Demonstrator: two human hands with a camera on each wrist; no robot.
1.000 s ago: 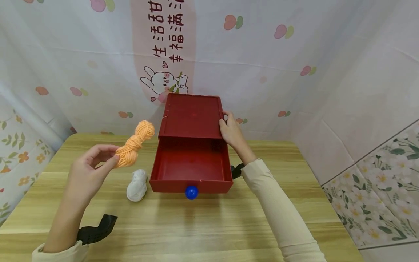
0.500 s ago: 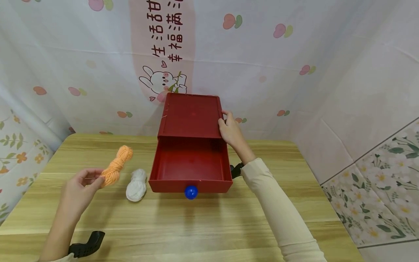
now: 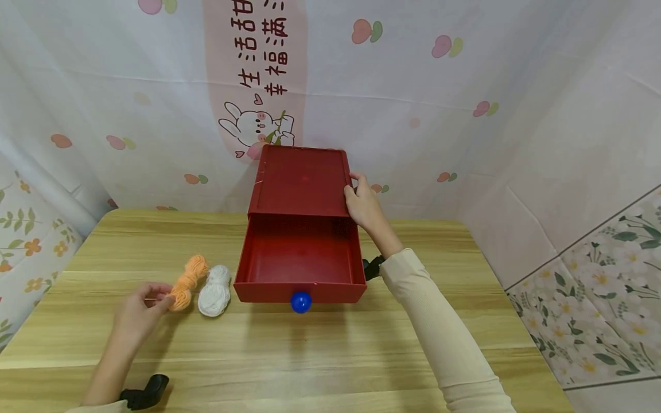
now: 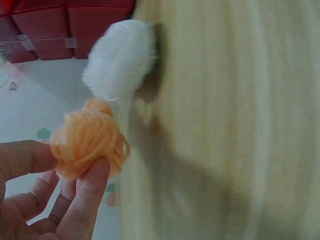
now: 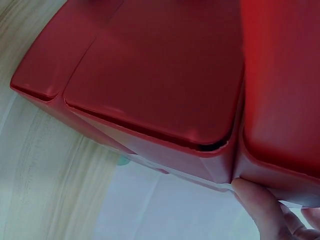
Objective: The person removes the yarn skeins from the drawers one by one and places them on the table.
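My left hand [image 3: 138, 315] pinches the lower end of an orange yarn skein [image 3: 188, 281] between thumb and fingers, low at the table's left side. The left wrist view shows the orange skein [image 4: 90, 140] at my fingertips. Just right of it lies a white yarn skein [image 3: 214, 291]. A red drawer box [image 3: 304, 180] stands near the back, its drawer [image 3: 253, 293] pulled out, with nothing seen inside and a round blue knob [image 3: 301, 302] in front. My right hand [image 3: 366, 206] grips the box's right edge; in the right wrist view, the thumb [image 5: 257, 202] lies against the red wall.
The wooden table [image 3: 299, 373] reaches forward to a printed curtain [image 3: 403, 132] behind the box. Black wrist mounts [image 3: 147, 392] stick out by both forearms. A floral panel [image 3: 599, 298] borders the right side.
My left hand has carried the orange skein first left and down, then slightly right, lowering it beside the white skein. The right hand and the box stay in place.
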